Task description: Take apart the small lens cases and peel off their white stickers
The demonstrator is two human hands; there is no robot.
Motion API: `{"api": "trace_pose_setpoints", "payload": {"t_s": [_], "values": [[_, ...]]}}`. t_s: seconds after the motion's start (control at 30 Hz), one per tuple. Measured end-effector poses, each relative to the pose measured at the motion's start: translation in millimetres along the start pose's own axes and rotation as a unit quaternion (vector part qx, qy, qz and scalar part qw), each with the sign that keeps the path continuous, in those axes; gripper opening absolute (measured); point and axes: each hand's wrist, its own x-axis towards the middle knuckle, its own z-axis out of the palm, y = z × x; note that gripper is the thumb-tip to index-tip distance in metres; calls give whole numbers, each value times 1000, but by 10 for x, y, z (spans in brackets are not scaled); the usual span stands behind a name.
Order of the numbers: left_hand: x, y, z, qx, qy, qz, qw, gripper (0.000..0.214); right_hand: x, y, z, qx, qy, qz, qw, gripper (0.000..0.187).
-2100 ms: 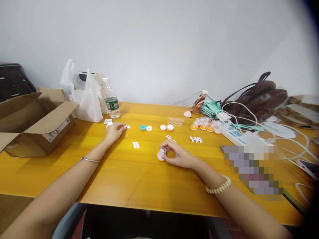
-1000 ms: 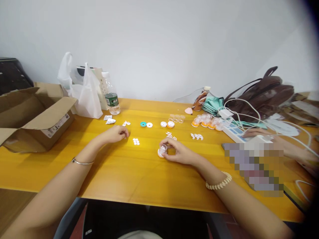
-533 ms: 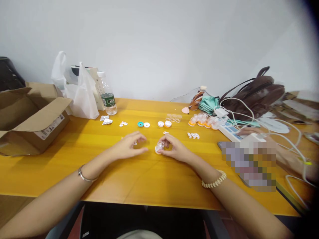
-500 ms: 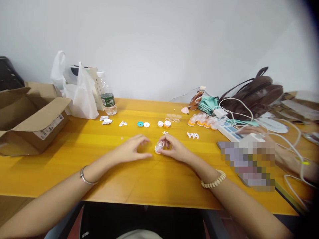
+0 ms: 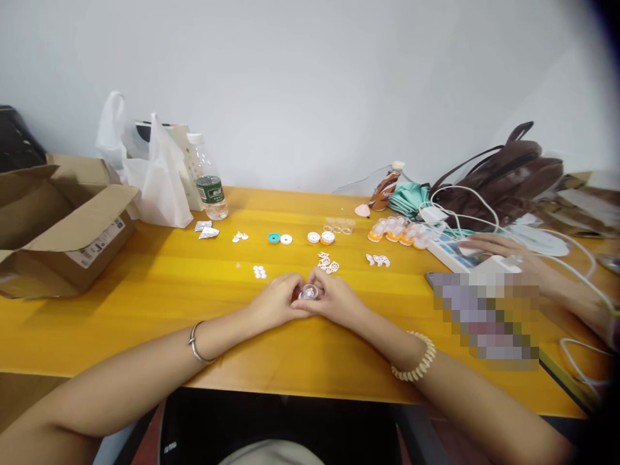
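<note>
The clear cup [image 5: 309, 294] sits between my hands at the near middle of the worktop [image 5: 145, 284]. Only its top shows, and my fingers hide the rest. My left hand [image 5: 274, 302] and right hand [image 5: 335, 301] both curl closed around it, fingertips touching. Just beyond lie white cut-outs [image 5: 327, 263], too small to make out, and white discs [image 5: 259, 272] to the left. At far right, another person's hand [image 5: 498, 248] is partly hidden.

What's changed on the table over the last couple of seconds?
The left hand drew back from the far white pieces and closed onto the small clear cup, which the right hand kept holding. Another person's hand reached onto the power strip. The water bottle and cardboard box stayed put.
</note>
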Motion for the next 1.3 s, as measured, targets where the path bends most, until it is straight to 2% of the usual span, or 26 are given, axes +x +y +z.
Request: {"api": "trace_pose_setpoints", "payload": {"t_s": [0.13, 0.3, 0.47, 0.6, 0.67, 0.73, 0.87, 0.93, 1.03, 1.13, 1.23, 1.3], "values": [[14, 1, -29, -28, -27, -13, 999, 29, -19, -88, 28, -38, 15, 12, 999, 32], [69, -20, -53, -44, -42, -28, 998, 25, -18, -98, 36, -60, 20, -20, 998, 19], [114, -49, -55, -49, -57, -9, 997, 26, -4, -73, 41, -71, 22, -56, 996, 15], [121, -59, -76, -59, -76, 4, 995, 24, -1, -71, -33, -76, -26, -131, 988, 10], [117, -66, -90, -76, -92, 13, 993, 22, -12, -80, -101, -74, -60, -181, 979, 15], [110, -77, -102, -89, -101, 22, 991, 24, -29, -91, -161, -73, -65, -209, 973, 26], [94, -101, -111, -69, -91, 33, 993, 29, -47, -92, -189, -89, -7, -197, 976, 45], [82, -97, -111, -54, -87, 42, 994, 30, -42, -84, -161, -105, 6, -156, 982, 45], [61, -73, -118, -60, -96, 59, 992, 25, -34, -81, -119, -101, -3, -109, 989, 30], [50, -54, -131, -73, -101, 71, 990, 27, -38, -93, -118, -79, -15, -133, 988, 23], [51, -63, -139, -66, -99, 67, 991, 30, -43, -104, -140, -74, -11, -184, 980, 37], [53, -78, -139, -56, -96, 57, 992, 27, -41, -100, -144, -75, 9, -188, 979, 45]]}}
